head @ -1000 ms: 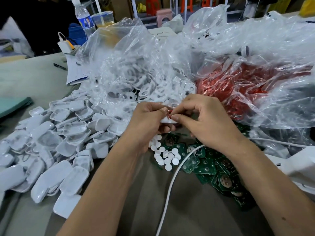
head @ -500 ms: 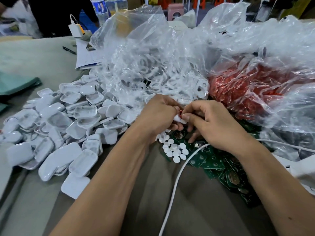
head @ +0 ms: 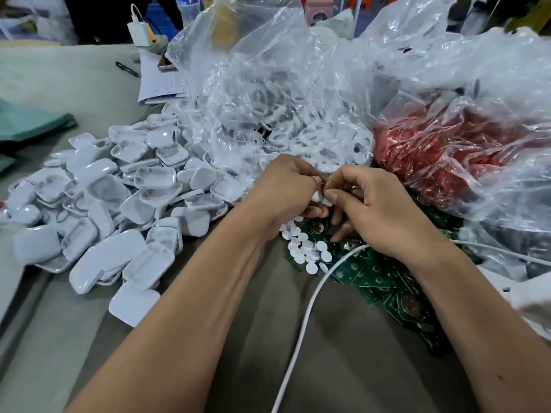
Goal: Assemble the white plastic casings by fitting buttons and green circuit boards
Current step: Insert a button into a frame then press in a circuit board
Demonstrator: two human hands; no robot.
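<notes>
Pinching one white casing [head: 321, 200] between your left hand [head: 286, 192] and right hand [head: 375, 210], fingers curled, you seem to be seating a red part; next, probably take a green circuit board [head: 372, 278].

Grey-brown cloth-covered work table [head: 343, 338] fills the lower view. Pale grey-green tabletop section [head: 59, 76] at far left, dark green folded cloth [head: 29, 123] on it. White plug-in charger block with cable [head: 140, 32] stands at the far edge, black pen [head: 126, 69] and stack of white printed paper sheets [head: 162, 84] near it. Behind: pink plastic stool [head: 320, 13], orange-red stool legs [head: 365, 3], blue plastic crate [head: 162, 10], a dark-clothed person [head: 98, 16] across the table. Even, diffuse indoor light; far background blurred.
</notes>
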